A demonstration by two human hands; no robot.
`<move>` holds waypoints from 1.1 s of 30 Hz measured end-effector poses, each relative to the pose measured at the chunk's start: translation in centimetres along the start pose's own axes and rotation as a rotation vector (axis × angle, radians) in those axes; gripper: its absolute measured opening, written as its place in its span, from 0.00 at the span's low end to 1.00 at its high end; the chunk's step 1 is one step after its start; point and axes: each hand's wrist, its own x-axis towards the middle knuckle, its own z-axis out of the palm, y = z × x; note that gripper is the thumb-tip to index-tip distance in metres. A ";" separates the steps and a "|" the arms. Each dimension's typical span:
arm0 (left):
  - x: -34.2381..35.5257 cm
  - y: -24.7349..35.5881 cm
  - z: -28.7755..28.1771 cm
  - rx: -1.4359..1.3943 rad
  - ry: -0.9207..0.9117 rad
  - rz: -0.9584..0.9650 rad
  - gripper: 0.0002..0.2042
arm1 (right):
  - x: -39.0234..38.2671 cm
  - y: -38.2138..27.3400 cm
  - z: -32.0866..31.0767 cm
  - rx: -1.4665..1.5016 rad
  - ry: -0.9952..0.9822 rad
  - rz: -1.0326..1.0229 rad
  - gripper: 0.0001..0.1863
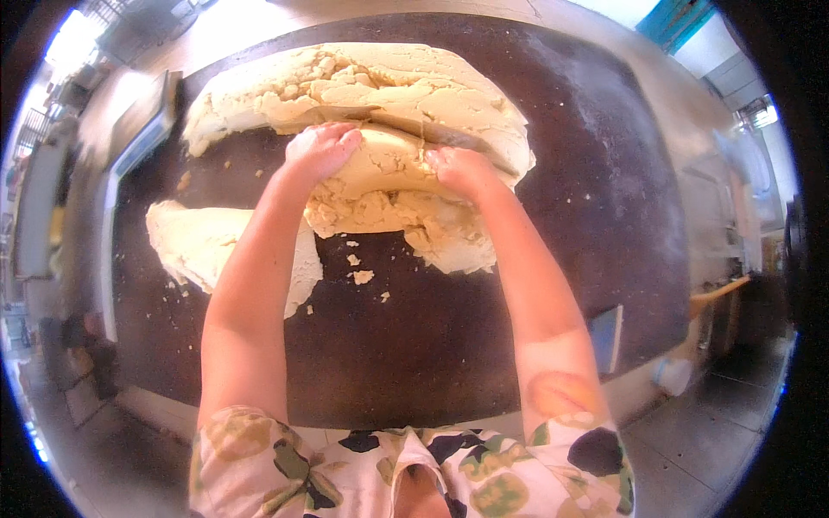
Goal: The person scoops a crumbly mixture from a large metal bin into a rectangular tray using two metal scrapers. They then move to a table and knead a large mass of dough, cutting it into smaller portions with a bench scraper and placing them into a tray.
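A thick piece of pale yellow dough [384,162] lies in the middle of a dark brown table, its near side crumbly and torn. My left hand [323,149] is closed over its left far edge, fingers curled round the dough. At the right end, my right hand [458,169] grips the same piece with bent fingers. Just beyond both hands stretches a large, cracked slab of dough [414,73], cut straight along its near side. A smaller flat piece of dough [194,237] sits at the left, partly hidden behind my left forearm.
Crumbs [363,277] are scattered on the dark tabletop [389,345] nearer to me. A flat blue item with a pale edge [606,335] lies near the right front corner. White flour dust [604,121] marks the far right. A tray-like frame [142,138] borders the left edge.
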 end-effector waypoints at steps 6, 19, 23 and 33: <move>-6.6 -4.0 3.7 0.081 0.264 0.213 0.26 | -6.2 -1.0 3.1 -0.133 0.332 -0.213 0.31; 1.8 -1.0 0.1 0.095 -0.056 0.001 0.29 | 4.1 0.4 -0.9 0.101 -0.016 0.044 0.31; 1.0 -2.4 1.1 0.045 0.137 0.103 0.25 | 3.7 0.3 -1.5 0.119 -0.020 0.014 0.27; -17.6 -2.9 -1.4 0.017 0.352 0.473 0.15 | -16.3 -3.2 -2.1 -0.041 0.400 -0.413 0.24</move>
